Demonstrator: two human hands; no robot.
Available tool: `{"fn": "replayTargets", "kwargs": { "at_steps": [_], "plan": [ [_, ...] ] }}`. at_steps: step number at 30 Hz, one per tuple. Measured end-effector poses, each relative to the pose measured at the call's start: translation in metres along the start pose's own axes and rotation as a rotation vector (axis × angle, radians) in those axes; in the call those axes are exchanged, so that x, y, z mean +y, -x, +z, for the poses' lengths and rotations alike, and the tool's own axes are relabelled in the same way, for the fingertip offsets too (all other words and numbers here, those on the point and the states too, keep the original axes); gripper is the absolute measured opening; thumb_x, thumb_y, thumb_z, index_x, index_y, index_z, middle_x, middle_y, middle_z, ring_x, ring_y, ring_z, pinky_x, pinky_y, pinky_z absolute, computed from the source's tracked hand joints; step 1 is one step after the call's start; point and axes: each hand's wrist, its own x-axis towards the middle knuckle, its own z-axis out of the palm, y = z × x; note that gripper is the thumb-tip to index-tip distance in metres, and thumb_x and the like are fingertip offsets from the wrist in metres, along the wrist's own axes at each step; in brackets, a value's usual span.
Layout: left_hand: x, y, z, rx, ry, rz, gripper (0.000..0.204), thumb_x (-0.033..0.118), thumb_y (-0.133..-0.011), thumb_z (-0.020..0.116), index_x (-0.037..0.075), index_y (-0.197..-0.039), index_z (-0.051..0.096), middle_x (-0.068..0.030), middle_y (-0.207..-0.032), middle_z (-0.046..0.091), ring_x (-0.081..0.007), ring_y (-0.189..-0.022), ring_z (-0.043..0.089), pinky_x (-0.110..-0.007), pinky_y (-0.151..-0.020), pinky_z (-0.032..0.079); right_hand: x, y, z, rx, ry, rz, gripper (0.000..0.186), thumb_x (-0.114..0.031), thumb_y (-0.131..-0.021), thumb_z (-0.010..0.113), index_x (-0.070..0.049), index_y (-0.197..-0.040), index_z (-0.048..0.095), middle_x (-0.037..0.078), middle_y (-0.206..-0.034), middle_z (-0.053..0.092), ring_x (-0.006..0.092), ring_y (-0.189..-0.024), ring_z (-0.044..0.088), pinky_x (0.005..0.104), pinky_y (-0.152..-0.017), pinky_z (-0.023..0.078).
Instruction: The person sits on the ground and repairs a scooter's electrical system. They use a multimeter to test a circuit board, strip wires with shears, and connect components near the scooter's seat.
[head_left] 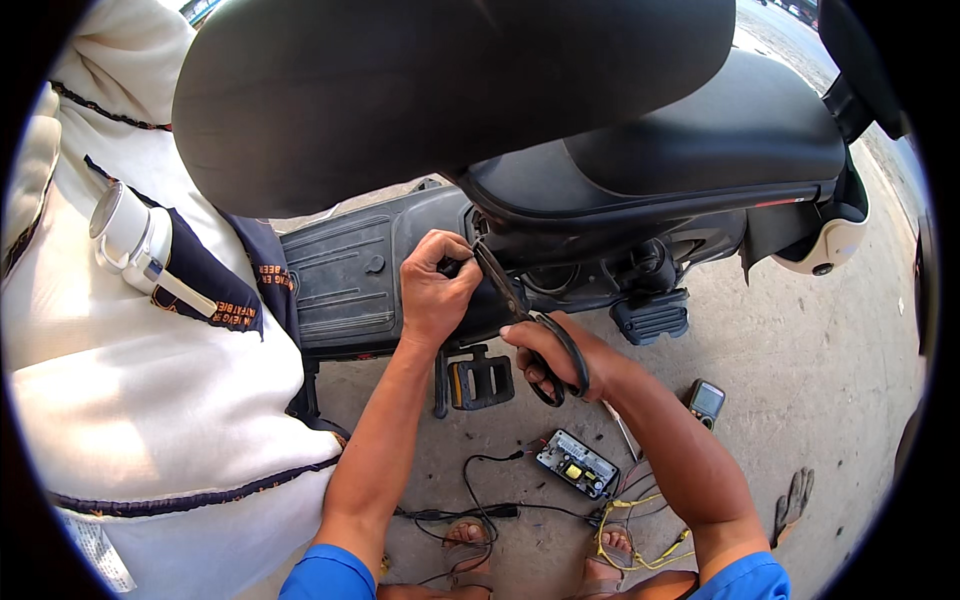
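My left hand [433, 295] is closed in a pinch beside the black scooter seat, above the inner edge of the footboard [345, 265]. Something small and dark shows between its fingers, but I cannot make out what it is. In my right hand [585, 355] are scissors [508, 288] with black loop handles. Their blades point up and left, with the tips close to the fingers of my left hand. Beneath the hands, a black pedal [482, 382] sticks out from the scooter's side.
On the ground lie an uncovered circuit board [578, 463], black cables [470, 513], yellow wire [655, 563], a multimeter [706, 402] and a glove [793, 505]. A white padded cover [190, 420] hangs at left. A large black cushion [440, 90] juts across the top; a white helmet [825, 245] hangs at right.
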Motion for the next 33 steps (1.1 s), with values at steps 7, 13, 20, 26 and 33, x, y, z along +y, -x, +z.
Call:
{"fn": "replayTargets", "kwargs": {
  "at_steps": [7, 13, 20, 26, 33],
  "plan": [
    [-0.001, 0.002, -0.001, 0.043, -0.020, -0.097, 0.004, 0.000, -0.080, 0.066, -0.001, -0.083, 0.065, -0.0025, -0.079, 0.066, -0.0078, -0.075, 0.060, -0.024, -0.071, 0.049, 0.005, -0.004, -0.008, 0.053, 0.205, -0.075, 0.046, -0.042, -0.096, 0.057, -0.006, -0.067, 0.055, 0.002, -0.056, 0.050, 0.0111, -0.046, 0.047, 0.0288, -0.045, 0.038],
    [0.000, 0.002, 0.000, 0.062, -0.035, -0.092, 0.006, 0.002, -0.083, 0.067, -0.001, -0.088, 0.067, -0.0029, -0.079, 0.068, -0.0066, -0.074, 0.060, -0.023, -0.070, 0.049, 0.007, -0.009, -0.013, 0.064, 0.229, -0.084, 0.049, -0.045, -0.094, 0.058, -0.005, -0.066, 0.058, 0.005, -0.056, 0.053, 0.0148, -0.048, 0.050, 0.0315, -0.047, 0.040],
    [0.001, 0.003, -0.001, 0.070, -0.062, -0.030, 0.004, -0.001, -0.082, 0.067, -0.001, -0.086, 0.066, -0.0039, -0.082, 0.068, -0.0086, -0.077, 0.061, -0.024, -0.073, 0.050, 0.006, -0.008, -0.005, 0.358, 0.790, -0.198, 0.055, -0.046, -0.091, 0.062, 0.004, -0.069, 0.063, 0.018, -0.062, 0.062, 0.0328, -0.061, 0.063, 0.0455, -0.061, 0.048],
    [0.004, 0.006, 0.001, 0.067, -0.066, 0.113, 0.011, -0.010, -0.077, 0.066, -0.002, -0.084, 0.063, -0.0076, -0.087, 0.068, -0.0146, -0.080, 0.064, -0.027, -0.077, 0.051, -0.009, 0.007, -0.001, 0.512, 1.112, -0.261, 0.057, -0.050, -0.089, 0.062, 0.004, -0.073, 0.070, 0.027, -0.074, 0.066, 0.0428, -0.080, 0.069, 0.0488, -0.073, 0.054],
    [0.000, 0.008, 0.003, 0.129, -0.139, 0.228, 0.014, -0.011, -0.072, 0.068, -0.003, -0.082, 0.065, -0.0123, -0.086, 0.068, -0.0250, -0.078, 0.068, -0.032, -0.075, 0.054, -0.046, 0.018, 0.006, 0.422, 1.273, -0.096, 0.050, -0.047, -0.090, 0.064, 0.002, -0.089, 0.073, 0.024, -0.088, 0.071, 0.0415, -0.090, 0.070, 0.0470, -0.082, 0.056]
  ]
}}
